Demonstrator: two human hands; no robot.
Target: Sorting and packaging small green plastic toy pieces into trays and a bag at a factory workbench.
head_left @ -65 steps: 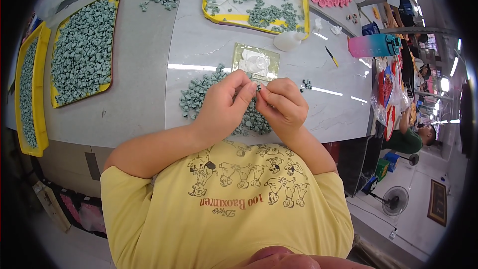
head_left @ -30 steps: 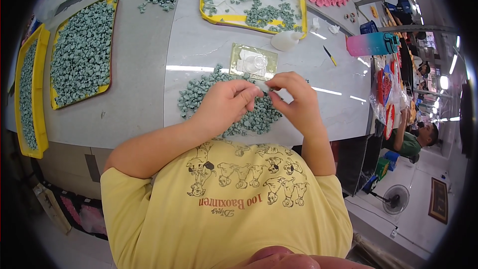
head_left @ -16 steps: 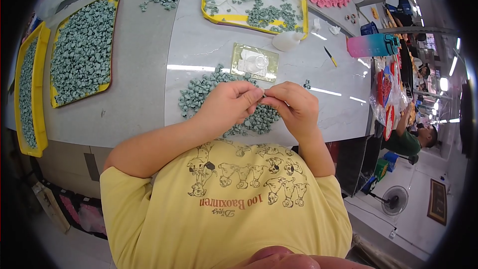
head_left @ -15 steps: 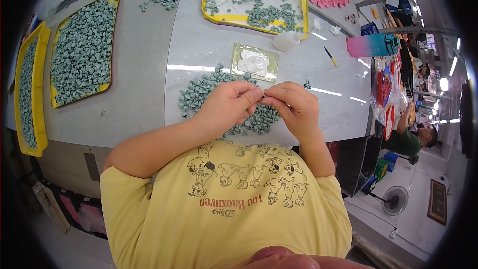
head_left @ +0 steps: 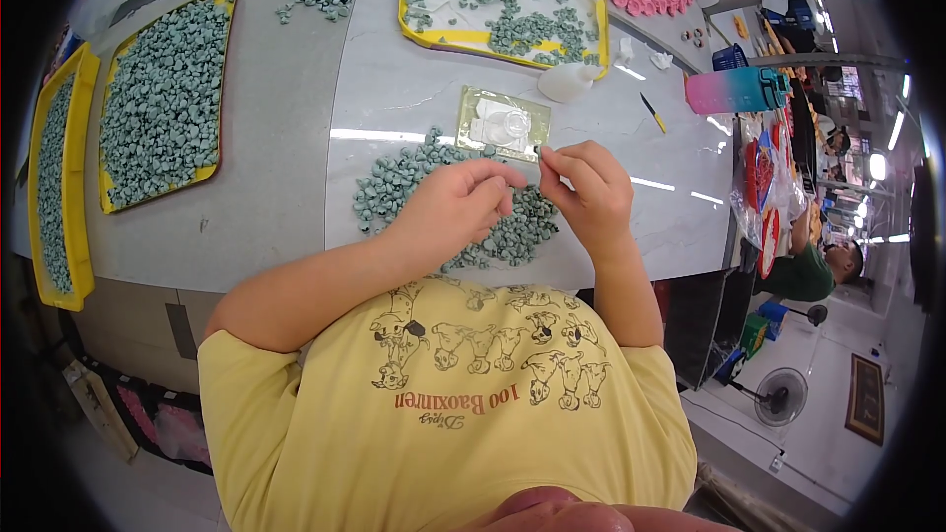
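Watching remotely, I note right hand [head_left: 596,187] pinching a small green piece [head_left: 539,150] near the mat's [head_left: 538,116] near-right corner, left hand [head_left: 448,202] half-curled, contents unclear, over the pile [head_left: 386,187] along the worktable's [head_left: 670,227] near edge; likely single-piece fingerwork, next calling for a steady pinch.

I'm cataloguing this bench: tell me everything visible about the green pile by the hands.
The pile is a loose, uneven heap of many small grey-green pieces, some dark-spotted, lying on the pale table close to its near edge. The left hand hides its middle; whether it touches is unclear. The material is also unclear.
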